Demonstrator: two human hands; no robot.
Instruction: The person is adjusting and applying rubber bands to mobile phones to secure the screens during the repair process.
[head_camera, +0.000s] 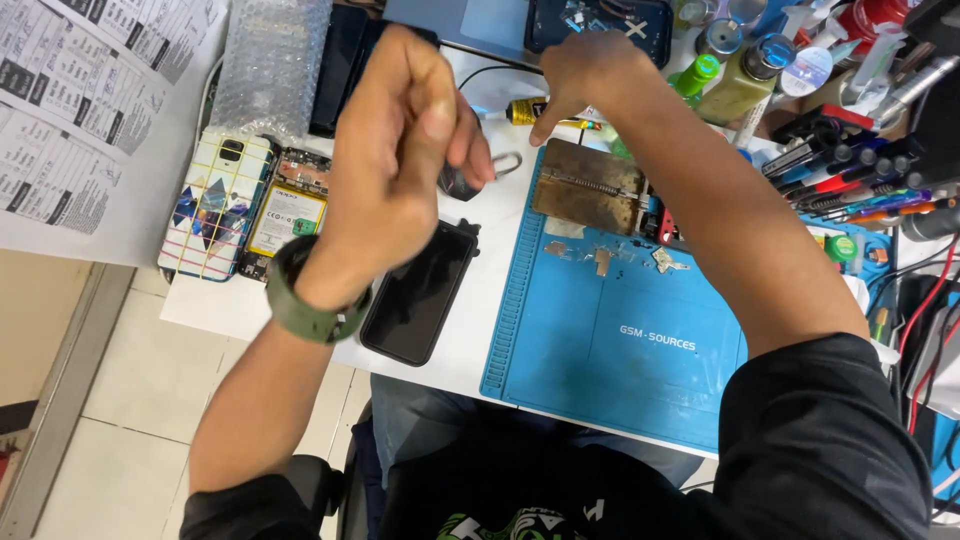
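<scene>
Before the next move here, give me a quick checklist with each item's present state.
1. Left hand free: cannot tell, fist closed above bench.
2. Right hand at yellow glue tube: ok, fingertip beside it.
3. Black phone flat on table: ok.
4. Blue mat free of debris: not ok, scraps lie near top.
5. Opened phone clear of the hands: ok.

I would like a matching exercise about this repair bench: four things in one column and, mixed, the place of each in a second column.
Things:
1. black phone
2. opened phone
3. metal holder
4. glue tube

Places:
A. on the upper part of the blue mat
B. under the right hand
C. just right of the left wrist, screen up
D. beside the patterned phone case

Pairs: 1-C, 2-D, 3-A, 4-B
</scene>
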